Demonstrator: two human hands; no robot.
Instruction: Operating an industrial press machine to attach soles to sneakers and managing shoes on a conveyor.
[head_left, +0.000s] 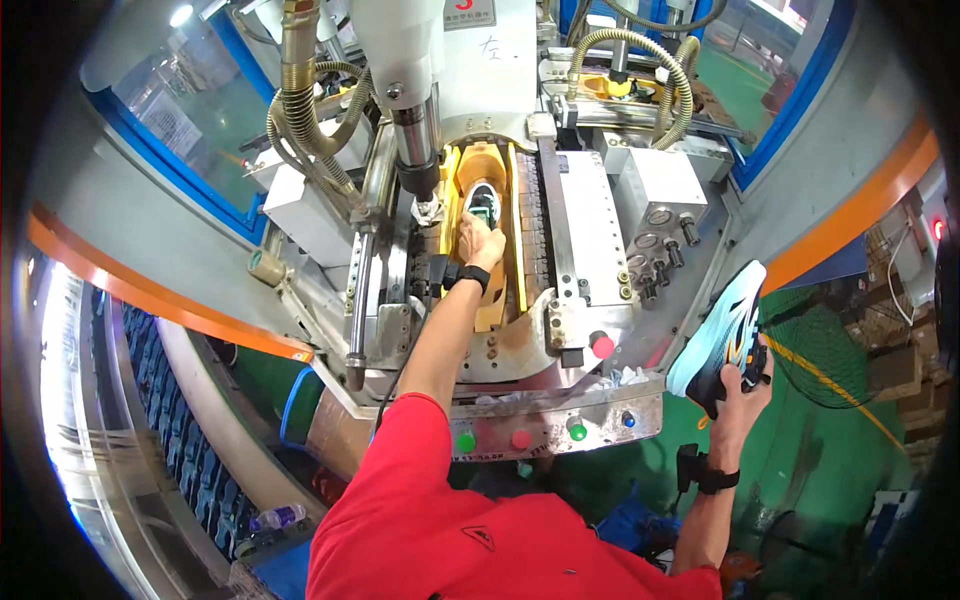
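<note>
My left hand [480,243] reaches into the yellow-lined trough [487,158] of a press machine. Its fingers close on a dark sneaker with mint trim [483,198] lying in that trough; part of the shoe is hidden by the hand. Out to the right, clear of the machine, my right hand [740,405] grips a second sneaker [722,335], pale blue and white with black and orange parts. That one is tilted, toe end up, and the thumb presses against its side. Both wrists wear black bands with a small dark block.
Left of the trough stands a metal press cylinder [415,140] with hoses. Green and red push buttons [521,439] line the machine's front panel [625,415], and a red knob [602,346] sits above. A conveyor with dark blue pieces [180,430] runs at the left.
</note>
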